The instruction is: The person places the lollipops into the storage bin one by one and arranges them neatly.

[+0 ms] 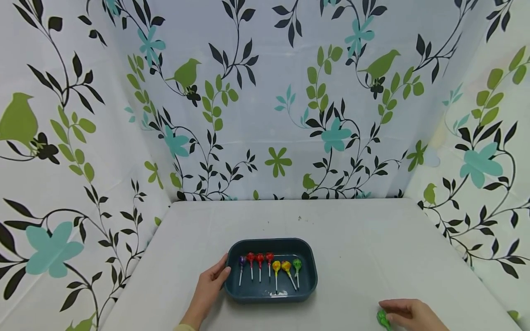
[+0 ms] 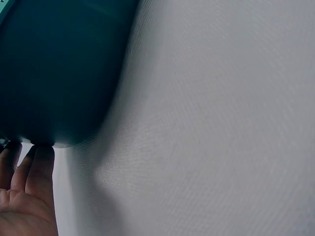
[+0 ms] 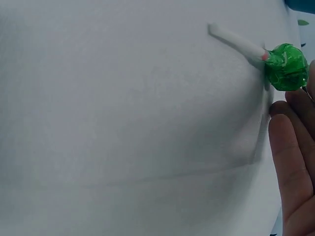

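Note:
A dark blue-green tray (image 1: 271, 298) sits on the white table, and in it lies a row of wrapped lollipops: a purple one (image 1: 242, 261), several red ones (image 1: 260, 258), two yellow ones (image 1: 276, 265) and a green one (image 1: 296, 264). My left hand (image 1: 208, 286) holds the tray's left end, thumb at the rim. In the left wrist view its fingers (image 2: 40, 169) press against the tray's outer wall (image 2: 64, 73). At the lower right, my right hand (image 1: 414, 315) pinches another green lollipop (image 3: 287, 68) by its wrapped head, its white stick pointing away from the palm.
The white tabletop (image 1: 352, 257) stretches around the tray, with a few small dark specks (image 1: 300, 218) behind it. Cloth printed with leaves, birds and flowers (image 1: 265, 115) hangs along the back and both sides.

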### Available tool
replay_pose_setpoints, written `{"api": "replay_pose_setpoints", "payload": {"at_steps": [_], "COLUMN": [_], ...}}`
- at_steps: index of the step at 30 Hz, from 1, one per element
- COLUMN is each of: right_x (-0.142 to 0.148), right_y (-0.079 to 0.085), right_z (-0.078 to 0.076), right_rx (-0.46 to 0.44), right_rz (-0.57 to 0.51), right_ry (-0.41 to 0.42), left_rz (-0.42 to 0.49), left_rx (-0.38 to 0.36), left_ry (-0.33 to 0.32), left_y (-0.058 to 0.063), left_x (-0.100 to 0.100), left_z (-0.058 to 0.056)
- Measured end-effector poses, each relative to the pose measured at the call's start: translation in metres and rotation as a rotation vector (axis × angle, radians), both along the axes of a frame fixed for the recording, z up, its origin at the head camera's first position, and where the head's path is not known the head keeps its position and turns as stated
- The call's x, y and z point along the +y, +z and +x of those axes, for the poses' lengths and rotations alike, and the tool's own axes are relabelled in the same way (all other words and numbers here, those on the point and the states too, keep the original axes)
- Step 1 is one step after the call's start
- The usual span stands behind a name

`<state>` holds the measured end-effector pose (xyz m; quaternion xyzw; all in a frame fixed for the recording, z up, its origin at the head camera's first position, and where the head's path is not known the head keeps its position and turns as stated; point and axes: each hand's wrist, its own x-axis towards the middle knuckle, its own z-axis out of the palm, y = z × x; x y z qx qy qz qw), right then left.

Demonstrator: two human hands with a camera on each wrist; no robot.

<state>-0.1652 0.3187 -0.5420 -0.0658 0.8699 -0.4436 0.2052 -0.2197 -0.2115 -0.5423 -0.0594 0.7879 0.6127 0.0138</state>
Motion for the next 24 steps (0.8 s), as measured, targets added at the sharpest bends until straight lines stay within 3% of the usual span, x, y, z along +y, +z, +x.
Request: {"api": "replay_pose_setpoints", "payload": {"at_steps": [4,8,19,24], "right_x": [0.003,0.002,-0.003,-0.005], "right_y": [-0.003,-0.005,-0.001,0.011], "right_z": [0.001,-0.001,-0.003,-0.008], "right_rx": [-0.035,-0.016,0.05,0.099], "right_rz": [-0.06,-0.019,0.082,0.083], "right_ry": [0.054,0.099,0.098,0.091], "left_rz": [0.01,0.011,0.018,0.022], "left_rx": [-0.004,-0.002,0.005,0.003], "left_ry": [0.008,0.009,0.003,0.003], "left_y": [-0.001,-0.002,-0.002,0.0], "left_x": [0.0,-0.001,-0.002,-0.001], "left_z": [0.0,-0.001,-0.001,0.001]}}
